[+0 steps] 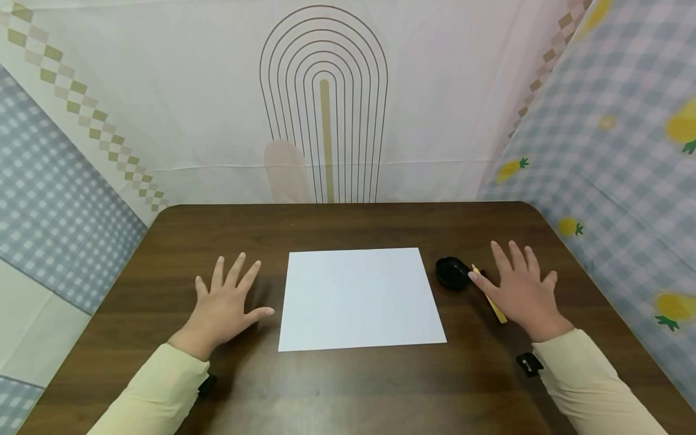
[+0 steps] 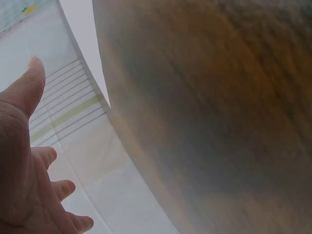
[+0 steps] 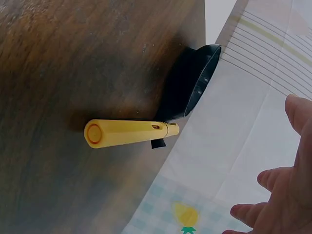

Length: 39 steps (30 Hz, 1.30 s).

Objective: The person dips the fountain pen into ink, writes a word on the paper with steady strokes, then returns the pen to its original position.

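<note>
White paper [image 1: 361, 299] lies flat between the two hands, its left edge just beyond the left hand's [image 1: 220, 308] thumb. Left of the right hand [image 1: 523, 296], under its thumb as the head view looks down, a yellow stick [image 1: 496, 309] lies slantwise, though the right wrist view shows that hand apart from it. Farther left of the same thumb sits a round black dish [image 1: 451, 273], close by the stick's far end and near the paper's right edge; its exact kind is hard to tell. Both hands are spread, palms down, fingers apart, holding nothing. Beneath them is a dark brown wooden desk [image 1: 326, 386]. Behind each hand comes a pale cream sleeve [image 1: 152, 393], with a small black device [image 1: 529, 364] at the wrist. Beyond the fingertips, past the far edge, hangs a white cloth [image 1: 206, 121] printed with arches; right of the right hand, a blue checked cloth [image 1: 625, 199] carries yellow pineapples.
</note>
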Each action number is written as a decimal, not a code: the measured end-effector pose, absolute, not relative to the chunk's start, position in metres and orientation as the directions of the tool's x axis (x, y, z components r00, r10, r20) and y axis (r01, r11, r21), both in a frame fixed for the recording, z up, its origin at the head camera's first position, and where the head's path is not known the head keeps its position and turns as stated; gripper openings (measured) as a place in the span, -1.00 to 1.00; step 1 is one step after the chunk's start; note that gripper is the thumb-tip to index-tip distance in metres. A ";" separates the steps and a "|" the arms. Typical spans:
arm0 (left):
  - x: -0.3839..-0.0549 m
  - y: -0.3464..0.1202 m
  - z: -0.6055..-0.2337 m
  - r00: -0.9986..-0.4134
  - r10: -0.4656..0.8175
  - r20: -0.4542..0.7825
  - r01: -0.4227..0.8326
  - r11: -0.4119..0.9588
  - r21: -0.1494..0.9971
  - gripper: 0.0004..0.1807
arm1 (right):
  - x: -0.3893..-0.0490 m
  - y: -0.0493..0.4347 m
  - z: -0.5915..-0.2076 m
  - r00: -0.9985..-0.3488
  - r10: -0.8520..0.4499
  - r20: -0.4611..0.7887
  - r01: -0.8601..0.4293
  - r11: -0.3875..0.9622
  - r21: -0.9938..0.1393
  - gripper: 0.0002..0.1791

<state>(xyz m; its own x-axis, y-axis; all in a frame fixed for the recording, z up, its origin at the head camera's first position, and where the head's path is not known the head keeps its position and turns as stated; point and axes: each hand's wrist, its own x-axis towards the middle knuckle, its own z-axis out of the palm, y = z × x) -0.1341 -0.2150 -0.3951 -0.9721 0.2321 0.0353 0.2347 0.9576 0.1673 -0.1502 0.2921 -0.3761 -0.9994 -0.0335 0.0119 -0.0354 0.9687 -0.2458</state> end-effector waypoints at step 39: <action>-0.129 -0.194 -0.416 -0.912 0.411 0.017 0.406 0.894 0.189 -0.01 | -0.151 0.302 -0.397 -0.994 -0.028 -0.110 0.002 0.966 -0.259 0.06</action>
<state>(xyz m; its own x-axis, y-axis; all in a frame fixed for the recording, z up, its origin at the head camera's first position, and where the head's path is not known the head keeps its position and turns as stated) -0.1288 -0.1937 -0.4158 -0.9115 0.4109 0.0170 0.4065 0.8938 0.1892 -0.1509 0.3025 -0.3969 -0.9935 -0.0275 -0.1102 0.0020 0.9659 -0.2591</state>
